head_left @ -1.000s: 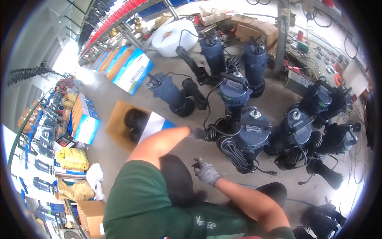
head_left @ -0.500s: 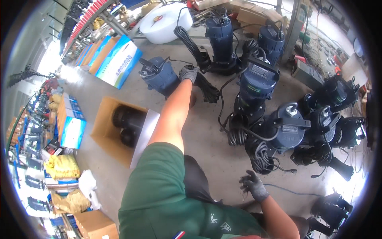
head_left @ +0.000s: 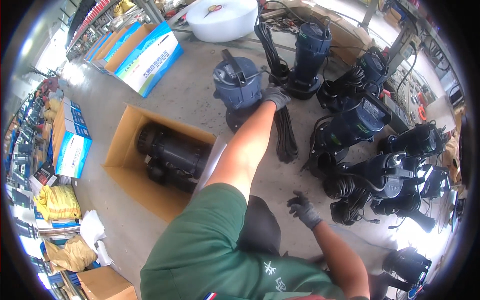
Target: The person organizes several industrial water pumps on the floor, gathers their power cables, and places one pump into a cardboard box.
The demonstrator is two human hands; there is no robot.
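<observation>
My left hand (head_left: 276,96), in a grey glove, is closed around a folded bundle of black cable (head_left: 286,134) that hangs down from it. Just left of that hand a dark blue submersible pump (head_left: 239,85) with a black top handle stands on the floor, its lower part partly behind my forearm. My right hand (head_left: 304,210), gloved too, hovers over the floor near my knee with its fingers apart and nothing in it. An opened cardboard box (head_left: 122,142) lies left of my arm, with a black pump (head_left: 177,152) inside.
Several more pumps with coiled cables, one a blue pump (head_left: 357,120), crowd the right side. Blue-and-white cartons (head_left: 155,60) stand at the far left. A white roll of wrap (head_left: 220,22) lies at the back. Yellow sacks (head_left: 57,202) sit at the left edge.
The view has shifted, so the pumps and box sit differently in it. My left hand stays closed on the cable beside the blue pump. My right hand remains open above the floor.
</observation>
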